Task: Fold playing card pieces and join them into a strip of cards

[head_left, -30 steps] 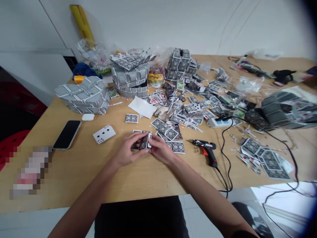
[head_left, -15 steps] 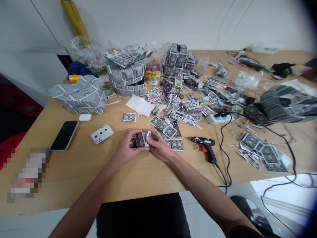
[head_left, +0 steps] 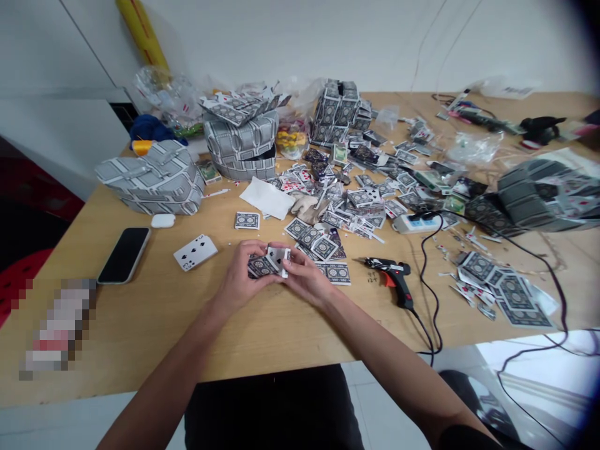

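Note:
Both hands meet near the middle of the table around folded playing cards. My left hand (head_left: 241, 275) is closed on the left side of the dark patterned playing cards (head_left: 262, 266). From the right, my right hand (head_left: 304, 275) grips the same piece, its thumb against a card's white face (head_left: 278, 257) with black pips. The fingers hide how the cards join. Just beyond the hands lies a small folded card piece (head_left: 247, 220). A stack of cards (head_left: 195, 252), face up, sits to the left. Patterned card pieces (head_left: 335, 273) lie right beside my right hand.
A glue gun (head_left: 391, 278) with a black cable lies on the right, near a white power strip (head_left: 417, 222). A phone (head_left: 124, 255) and white earbud case (head_left: 162, 220) are at left. Woven card baskets (head_left: 154, 178) and a heap of cut cards (head_left: 365, 197) stand behind.
The card under my right thumb has turned, so more of its white face with black pips shows. Both hands stay in nearly the same place; the view has shifted slightly.

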A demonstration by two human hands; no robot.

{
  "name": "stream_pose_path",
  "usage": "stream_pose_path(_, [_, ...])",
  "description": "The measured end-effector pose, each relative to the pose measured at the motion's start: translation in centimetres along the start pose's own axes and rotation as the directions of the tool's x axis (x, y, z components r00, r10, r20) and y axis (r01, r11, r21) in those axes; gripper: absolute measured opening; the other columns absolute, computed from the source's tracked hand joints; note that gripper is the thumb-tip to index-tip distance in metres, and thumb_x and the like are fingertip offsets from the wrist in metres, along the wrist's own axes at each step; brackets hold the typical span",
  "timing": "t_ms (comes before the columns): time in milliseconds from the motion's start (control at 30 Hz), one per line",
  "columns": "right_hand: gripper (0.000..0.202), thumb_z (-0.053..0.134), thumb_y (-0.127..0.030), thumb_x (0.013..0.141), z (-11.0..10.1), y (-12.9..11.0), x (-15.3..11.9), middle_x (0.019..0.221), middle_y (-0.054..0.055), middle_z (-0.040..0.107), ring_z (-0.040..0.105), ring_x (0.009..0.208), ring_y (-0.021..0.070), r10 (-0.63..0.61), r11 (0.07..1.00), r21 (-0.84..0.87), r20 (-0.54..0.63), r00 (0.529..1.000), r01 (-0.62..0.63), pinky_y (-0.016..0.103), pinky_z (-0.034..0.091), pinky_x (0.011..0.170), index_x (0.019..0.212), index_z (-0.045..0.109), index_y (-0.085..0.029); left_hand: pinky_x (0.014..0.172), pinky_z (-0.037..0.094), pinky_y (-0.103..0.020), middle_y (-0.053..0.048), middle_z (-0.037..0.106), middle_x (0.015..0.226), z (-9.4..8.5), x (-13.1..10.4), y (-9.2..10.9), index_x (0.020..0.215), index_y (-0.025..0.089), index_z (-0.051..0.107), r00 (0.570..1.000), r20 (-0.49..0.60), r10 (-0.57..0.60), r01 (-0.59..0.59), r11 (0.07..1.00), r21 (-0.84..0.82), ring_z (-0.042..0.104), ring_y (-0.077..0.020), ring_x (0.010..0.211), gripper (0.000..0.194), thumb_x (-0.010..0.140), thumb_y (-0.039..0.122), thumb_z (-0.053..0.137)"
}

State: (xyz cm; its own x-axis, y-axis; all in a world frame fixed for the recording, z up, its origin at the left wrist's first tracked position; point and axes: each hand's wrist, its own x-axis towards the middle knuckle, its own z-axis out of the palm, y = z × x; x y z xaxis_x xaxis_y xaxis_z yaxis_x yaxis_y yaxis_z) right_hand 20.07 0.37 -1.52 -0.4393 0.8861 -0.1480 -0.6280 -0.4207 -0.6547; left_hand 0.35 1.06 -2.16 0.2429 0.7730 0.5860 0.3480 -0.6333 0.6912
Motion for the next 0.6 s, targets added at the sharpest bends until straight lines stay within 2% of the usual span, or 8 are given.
stream_pose_path(167, [0.037,0.093,-0.034,0.081,-0.2,-0.2,0.1,0.112,0.004,0.077,0.07,0.101,0.0195,-0.029,0.999,0.02,-0.034,0.999,0.029,0.034,0.063,0.088,0.115,0.079,-0.026,0.09,0.06,-0.037,-0.006,0.072,0.112,0.2,-0.7,-0.1,0.117,0.024,0.056,0.984,-0.027,-0.178,0.177,0.984,-0.021,0.074,-0.0225,0.104,0.049,0.085,0.039,0.09])
stream_pose_path(267, [0.039,0.093,-0.037,0.083,-0.2,-0.4,0.1,0.114,0.004,0.078,0.072,0.106,0.0199,-0.035,0.999,0.032,-0.038,0.999,0.036,0.036,0.063,0.097,0.117,0.078,-0.026,0.086,0.06,-0.034,-0.004,0.072,0.108,0.2,-0.6,0.0,0.116,0.024,0.058,0.95,-0.086,-0.299,0.294,0.954,-0.068,0.075,-0.0203,0.099,0.043,0.088,0.038,0.086])
stream_pose_path(333, [0.043,0.093,-0.041,0.083,-0.2,-0.6,0.1,0.114,0.003,0.079,0.073,0.107,0.0202,-0.027,0.999,0.033,-0.036,0.999,0.028,0.037,0.064,0.098,0.119,0.077,-0.026,0.085,0.06,-0.032,-0.005,0.072,0.11,0.0,-0.3,0.3,0.119,0.024,0.058,0.919,-0.116,-0.378,0.359,0.921,-0.154,0.074,-0.0203,0.101,0.043,0.088,0.038,0.084])
stream_pose_path(400, [0.043,0.092,-0.044,0.084,-0.3,-0.6,0.2,0.114,0.003,0.079,0.074,0.106,0.0199,-0.011,0.999,0.033,-0.043,0.999,0.012,0.036,0.066,0.096,0.12,0.077,-0.026,0.077,0.06,-0.029,-0.005,0.073,0.11,-0.2,0.3,0.7,0.124,0.024,0.06,0.878,-0.091,-0.469,0.432,0.861,-0.268,0.074,-0.0193,0.094,0.046,0.089,0.041,0.083])
stream_pose_path(500, [0.043,0.093,-0.047,0.083,-0.5,-0.3,0.4,0.113,0.002,0.079,0.076,0.102,0.0181,0.012,0.999,0.04,-0.074,0.997,-0.009,0.034,0.067,0.095,0.116,0.078,-0.024,0.056,0.053,-0.024,-0.004,0.073,0.1,-0.6,1.1,1.2,0.127,0.022,0.063,0.8,0.022,-0.6,0.559,0.73,-0.392,0.068,-0.0155,0.072,0.053,0.087,0.05,0.083])
stream_pose_path(600, [0.045,0.094,-0.052,0.082,-0.7,0.1,0.5,0.109,0.003,0.079,0.078,0.095,0.0169,0.023,1.0,0.022,-0.09,0.996,-0.021,0.033,0.069,0.093,0.113,0.079,-0.021,0.059,0.054,-0.024,-0.001,0.072,0.092,-0.9,1.3,1.1,0.113,0.02,0.068,0.763,0.059,-0.644,0.592,0.659,-0.464,0.066,-0.0145,0.07,0.051,0.08,0.052,0.089])
